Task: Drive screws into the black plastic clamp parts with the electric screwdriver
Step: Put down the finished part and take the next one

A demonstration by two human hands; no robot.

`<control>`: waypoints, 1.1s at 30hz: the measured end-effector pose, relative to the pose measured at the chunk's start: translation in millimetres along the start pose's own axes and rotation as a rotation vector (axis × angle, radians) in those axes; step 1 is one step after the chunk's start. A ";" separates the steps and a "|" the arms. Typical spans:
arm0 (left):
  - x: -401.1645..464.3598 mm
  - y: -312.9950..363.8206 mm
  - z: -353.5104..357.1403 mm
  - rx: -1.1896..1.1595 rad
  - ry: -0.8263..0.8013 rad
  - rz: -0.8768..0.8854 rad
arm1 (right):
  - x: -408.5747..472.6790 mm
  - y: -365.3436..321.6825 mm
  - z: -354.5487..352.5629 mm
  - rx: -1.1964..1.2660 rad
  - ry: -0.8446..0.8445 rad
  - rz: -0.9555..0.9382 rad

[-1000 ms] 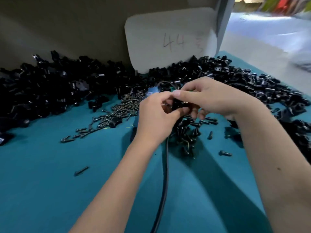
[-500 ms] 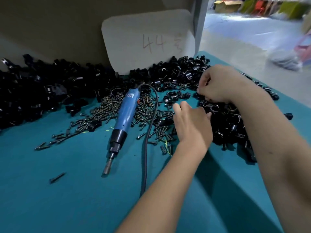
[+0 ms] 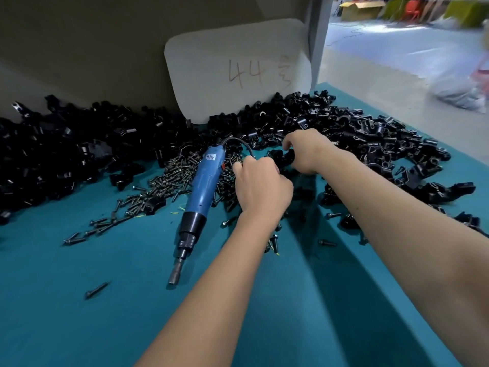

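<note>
A blue electric screwdriver (image 3: 202,186) lies on the teal table, bit toward me, with no hand on it. Dark screws (image 3: 169,178) are heaped around its upper half. My left hand (image 3: 262,188) hovers over the screws just right of the tool, knuckles up and fingers curled under; what they hold is hidden. My right hand (image 3: 307,151) grips a black plastic clamp part (image 3: 283,156) at the near edge of the right heap of clamp parts (image 3: 370,139).
A second heap of black clamp parts (image 3: 66,152) fills the back left. A white card marked 44 (image 3: 238,70) leans on the back wall. Loose screws (image 3: 96,290) lie near me on the teal table (image 3: 79,313), whose right edge (image 3: 449,154) borders the floor.
My right hand has come back from the far heap with a clamp part in its grip. My left hand has moved left and forward over the screws. The view has shifted slightly.
</note>
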State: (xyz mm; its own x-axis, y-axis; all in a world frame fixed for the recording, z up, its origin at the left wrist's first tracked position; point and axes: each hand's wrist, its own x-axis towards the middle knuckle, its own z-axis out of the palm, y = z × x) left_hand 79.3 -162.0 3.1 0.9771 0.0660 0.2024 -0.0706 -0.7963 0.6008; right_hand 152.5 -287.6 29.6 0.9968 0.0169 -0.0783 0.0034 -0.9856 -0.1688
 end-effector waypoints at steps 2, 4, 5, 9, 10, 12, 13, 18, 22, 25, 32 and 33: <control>0.3 0.9 2.1 -0.003 0.004 0.011 | -0.1 5.0 -0.8 0.040 0.003 0.028; -0.2 0.5 1.4 -0.037 0.024 0.017 | -0.7 7.6 -3.9 0.106 0.037 0.058; 0.2 -0.8 -0.3 -0.059 0.040 0.017 | -1.5 7.3 -4.9 0.155 0.086 0.061; 4.2 -9.4 -17.6 -0.178 0.127 0.026 | -11.3 -13.0 -1.8 0.603 0.237 0.024; 4.6 -13.7 -24.7 -0.208 0.160 0.029 | -13.3 -25.1 0.7 0.715 0.219 -0.035; 4.1 -22.6 -38.7 -0.250 0.239 0.047 | -17.0 -49.1 4.7 0.794 0.229 -0.151; 4.1 -31.5 -47.6 -0.263 0.284 0.051 | -17.0 -64.6 6.7 0.821 0.244 -0.192; 12.1 -99.2 -93.4 -0.127 0.517 -0.025 | -22.6 -129.8 16.1 0.931 0.194 -0.316; 25.9 -174.1 -122.4 0.230 0.377 -0.235 | -31.6 -170.9 19.4 0.940 -0.013 -0.340; 29.1 -213.9 -133.2 0.267 0.208 -0.251 | -36.2 -193.2 21.4 1.115 -0.138 -0.322; 19.3 -221.8 -140.6 -0.002 0.397 -0.274 | -37.5 -193.1 21.3 1.069 -0.001 -0.363; 17.5 -218.8 -141.4 -0.093 0.435 -0.293 | -35.7 -189.8 20.8 1.090 0.040 -0.359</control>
State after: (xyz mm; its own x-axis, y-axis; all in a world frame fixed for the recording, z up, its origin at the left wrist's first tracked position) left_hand 83.5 98.4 -15.4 0.7863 0.5367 0.3060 0.1558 -0.6515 0.7425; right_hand 114.6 -97.7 44.0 0.9543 0.2425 0.1743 0.2362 -0.2557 -0.9374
